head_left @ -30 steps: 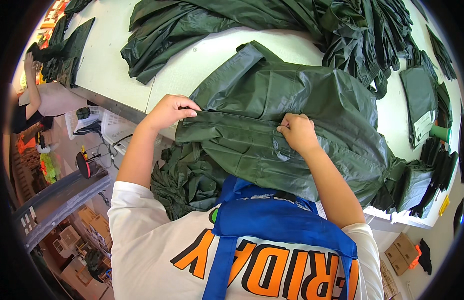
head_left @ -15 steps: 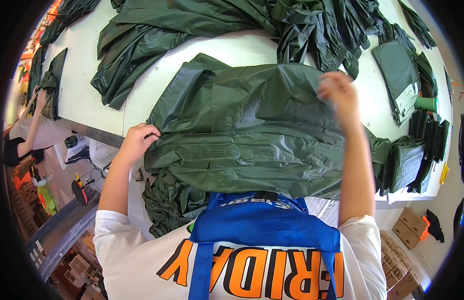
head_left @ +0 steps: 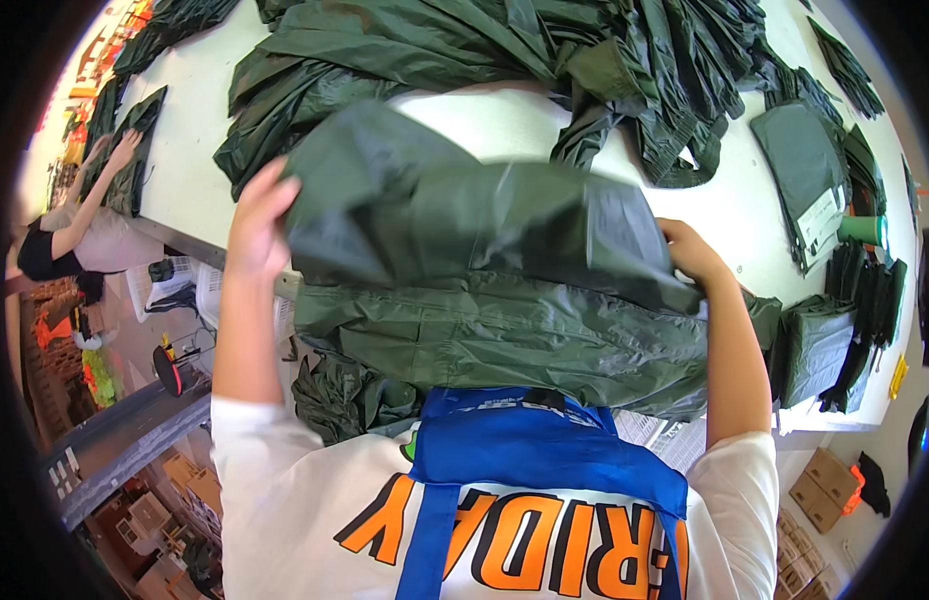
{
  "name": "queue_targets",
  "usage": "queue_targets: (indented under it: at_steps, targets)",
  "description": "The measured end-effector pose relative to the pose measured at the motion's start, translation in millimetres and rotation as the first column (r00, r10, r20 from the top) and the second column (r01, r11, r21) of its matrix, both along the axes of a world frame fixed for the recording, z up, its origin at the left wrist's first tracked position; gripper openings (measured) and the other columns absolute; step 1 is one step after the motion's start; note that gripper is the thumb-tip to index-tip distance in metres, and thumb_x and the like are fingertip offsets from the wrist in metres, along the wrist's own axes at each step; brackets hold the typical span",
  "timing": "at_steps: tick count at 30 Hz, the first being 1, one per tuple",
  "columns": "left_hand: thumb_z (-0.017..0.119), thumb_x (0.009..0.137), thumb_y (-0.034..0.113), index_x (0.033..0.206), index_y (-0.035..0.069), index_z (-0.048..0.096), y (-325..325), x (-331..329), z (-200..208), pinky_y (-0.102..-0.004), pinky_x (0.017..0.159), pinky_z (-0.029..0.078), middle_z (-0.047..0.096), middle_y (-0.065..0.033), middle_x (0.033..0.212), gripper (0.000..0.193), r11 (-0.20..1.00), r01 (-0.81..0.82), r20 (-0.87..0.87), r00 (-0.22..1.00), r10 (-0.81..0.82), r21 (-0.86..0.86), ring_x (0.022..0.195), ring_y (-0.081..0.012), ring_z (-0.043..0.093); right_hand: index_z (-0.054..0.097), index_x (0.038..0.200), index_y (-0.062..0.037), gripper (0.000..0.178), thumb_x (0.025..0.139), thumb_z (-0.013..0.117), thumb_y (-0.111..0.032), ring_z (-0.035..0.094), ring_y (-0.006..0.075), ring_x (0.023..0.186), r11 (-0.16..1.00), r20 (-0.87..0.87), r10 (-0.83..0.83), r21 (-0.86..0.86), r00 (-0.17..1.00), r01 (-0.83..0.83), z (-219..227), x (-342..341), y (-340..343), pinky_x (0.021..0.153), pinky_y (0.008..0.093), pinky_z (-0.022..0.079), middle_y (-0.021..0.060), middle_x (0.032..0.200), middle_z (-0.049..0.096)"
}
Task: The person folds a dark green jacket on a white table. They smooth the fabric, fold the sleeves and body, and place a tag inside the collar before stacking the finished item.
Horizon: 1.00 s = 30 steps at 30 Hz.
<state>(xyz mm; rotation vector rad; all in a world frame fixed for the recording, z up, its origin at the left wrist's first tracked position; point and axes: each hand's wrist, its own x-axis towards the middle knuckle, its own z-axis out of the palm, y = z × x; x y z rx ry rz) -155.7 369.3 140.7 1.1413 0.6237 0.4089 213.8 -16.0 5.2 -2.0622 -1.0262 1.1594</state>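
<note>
A dark green rain garment (head_left: 505, 330) of shiny, creased fabric lies across the table's near edge, in front of my body. Its far part is raised and smeared by motion, with a fold running across the middle. My left hand (head_left: 259, 222) is closed on the garment's left edge, the thumb side against the lifted cloth. At the other end, my right hand (head_left: 697, 252) pinches the right edge, its fingertips partly hidden by fabric. Below the left side hangs more crumpled green cloth (head_left: 350, 398).
The white table (head_left: 485, 120) carries a heap of similar green garments (head_left: 415, 50) at the far side. Folded packs (head_left: 820, 345), a flat bagged pack (head_left: 800, 170) and a green roll (head_left: 861, 230) lie right. Another person's arm (head_left: 100, 190) works far left, near white baskets (head_left: 210, 295).
My left hand has moved away from me, lifting the garment's left end. My right hand has come down from the far edge onto the right edge. The garment's far part has risen.
</note>
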Motion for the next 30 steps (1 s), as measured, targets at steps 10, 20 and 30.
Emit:
queue_targets:
  at_steps: [10,20,30]
  targets:
    - [0.07,0.082,0.027,0.115,-0.003,0.059,-78,-90,-25,-0.0301,0.078,0.05,0.064,-0.0072,0.11,0.046,0.934,0.284,-0.444,0.823,-0.353,-0.216,0.092,-0.0131,0.06,0.05,0.121,-0.0066,0.026,0.097,0.049,-0.015,0.059,0.0109,0.083,0.732,-0.423,-0.508,0.247,0.751,0.635,116,-58,-64,0.077,0.0254,0.046,0.0009,0.092,0.063]
    - [0.056,0.095,0.019,0.111,-0.001,0.06,-30,-33,-57,-0.0298,0.08,0.05,0.067,-0.0072,0.096,0.026,0.957,0.276,-0.596,0.784,-0.174,0.084,0.086,-0.0153,0.063,0.061,0.118,-0.0002,0.05,0.075,0.07,-0.025,0.057,0.0274,0.109,0.931,0.13,0.11,-0.361,0.985,-0.056,42,-32,-85,0.096,0.0357,0.042,0.0173,0.122,0.061]
    - [0.056,0.093,0.025,0.116,0.001,0.059,5,-108,74,-0.0432,0.099,0.044,0.063,-0.0147,0.117,0.034,0.984,-0.122,0.137,0.981,0.14,-0.133,0.108,-0.027,0.06,0.062,0.106,-0.0032,0.028,0.094,0.057,-0.028,0.063,0.0176,0.09,-0.045,-0.627,-0.641,0.607,0.442,0.794,163,-71,-198,0.084,0.0331,0.051,0.0076,0.101,0.065]
